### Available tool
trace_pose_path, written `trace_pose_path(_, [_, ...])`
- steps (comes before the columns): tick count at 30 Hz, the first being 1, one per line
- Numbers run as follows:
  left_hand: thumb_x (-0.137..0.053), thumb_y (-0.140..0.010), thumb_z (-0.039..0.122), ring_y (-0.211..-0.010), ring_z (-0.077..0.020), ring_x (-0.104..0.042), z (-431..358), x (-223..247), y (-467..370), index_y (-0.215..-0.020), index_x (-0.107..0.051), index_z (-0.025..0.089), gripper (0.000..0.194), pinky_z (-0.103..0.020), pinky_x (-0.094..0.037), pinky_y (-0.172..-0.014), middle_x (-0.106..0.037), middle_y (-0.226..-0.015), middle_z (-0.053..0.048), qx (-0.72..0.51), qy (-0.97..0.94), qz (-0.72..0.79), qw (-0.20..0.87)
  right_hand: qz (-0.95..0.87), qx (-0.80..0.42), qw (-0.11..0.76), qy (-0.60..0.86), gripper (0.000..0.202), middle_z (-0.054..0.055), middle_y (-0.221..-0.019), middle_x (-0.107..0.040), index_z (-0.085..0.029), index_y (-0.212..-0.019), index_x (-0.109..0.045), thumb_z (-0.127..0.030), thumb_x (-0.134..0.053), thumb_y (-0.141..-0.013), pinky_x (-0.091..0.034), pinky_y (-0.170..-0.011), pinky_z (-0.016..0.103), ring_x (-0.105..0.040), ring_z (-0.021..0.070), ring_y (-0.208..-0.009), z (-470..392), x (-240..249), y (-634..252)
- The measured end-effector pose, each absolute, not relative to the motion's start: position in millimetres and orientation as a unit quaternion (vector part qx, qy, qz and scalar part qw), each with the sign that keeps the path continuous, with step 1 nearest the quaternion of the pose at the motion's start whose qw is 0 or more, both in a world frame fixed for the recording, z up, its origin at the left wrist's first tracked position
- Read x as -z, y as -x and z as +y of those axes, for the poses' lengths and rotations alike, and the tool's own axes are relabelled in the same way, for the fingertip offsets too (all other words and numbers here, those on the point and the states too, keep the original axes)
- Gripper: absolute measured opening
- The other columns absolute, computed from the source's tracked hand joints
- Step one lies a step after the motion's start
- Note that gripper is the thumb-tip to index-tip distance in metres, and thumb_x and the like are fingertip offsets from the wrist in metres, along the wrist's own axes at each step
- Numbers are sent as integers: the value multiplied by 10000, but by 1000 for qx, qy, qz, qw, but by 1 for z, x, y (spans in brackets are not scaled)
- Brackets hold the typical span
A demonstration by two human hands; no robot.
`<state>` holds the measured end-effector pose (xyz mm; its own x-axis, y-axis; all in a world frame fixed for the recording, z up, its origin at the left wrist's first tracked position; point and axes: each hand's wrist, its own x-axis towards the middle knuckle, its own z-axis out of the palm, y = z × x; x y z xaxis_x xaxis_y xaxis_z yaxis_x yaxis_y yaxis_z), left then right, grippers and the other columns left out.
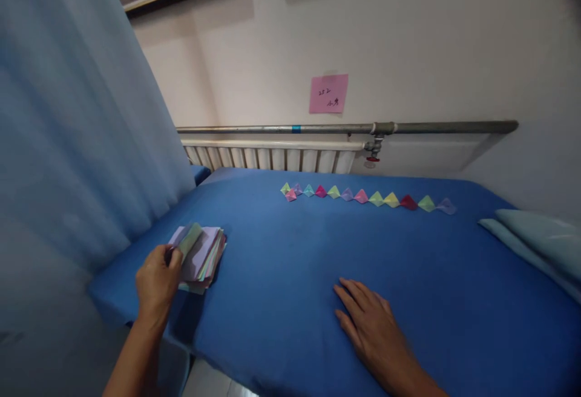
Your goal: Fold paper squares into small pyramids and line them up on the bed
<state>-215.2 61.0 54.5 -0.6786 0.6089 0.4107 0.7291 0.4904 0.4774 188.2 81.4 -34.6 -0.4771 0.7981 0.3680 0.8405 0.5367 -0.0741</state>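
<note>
At the left of the blue-covered bed, my left hand (158,276) pinches a green sheet of paper (189,239) and bends it up from a stack of coloured paper (204,258). A lilac sheet lies on top of that stack, and pink, green and other edges show at its side. My right hand (370,327) rests flat on the blue cover (272,300) with its fingers stretched out and nothing in them. Beyond both hands, a row of small folded paper pieces (347,194) in several colours lies across the far part of the cover.
A light blue curtain (77,112) hangs on the left. Behind the bed are a white radiator (272,158) and a metal pipe (254,130) with a valve. A pink note (328,94) is on the wall. Folded pale green cloth (540,242) lies at the right edge.
</note>
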Motion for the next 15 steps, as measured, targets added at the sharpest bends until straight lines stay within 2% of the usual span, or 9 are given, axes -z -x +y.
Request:
trace_pose_path(4, [-552,-730,403,-688,-186,-564,54,-63,215,-812,-642,183,252,-264,-393,-635,-628,-705,-17,467,338,-818,-3,-854,49,196,479,511,104,-1254,-622,-239,-1226,-626,-502,-312,-921,-460,-898,483,-565,303,-1146,86,42,-191])
trace_pose_path(10, [-539,-719,509,-609,-126,-497,50,-57,223,-734,-618,173,346,-217,-360,-558,-565,-637,33,529,334,-780,-29,-861,13,179,476,567,99,-1273,-607,-240,-1234,-625,-545,-274,-910,-453,-907,495,-549,313,-1162,86,38,-189])
trace_pose_path(15, [-567,-707,522,-539,-103,-420,49,-51,224,-692,-600,168,356,-208,-320,-506,-489,-571,55,567,330,-754,-34,-857,17,171,485,616,112,-1260,-613,-200,-1229,-633,-547,-229,-920,-442,-928,496,-546,318,-1163,83,32,-186])
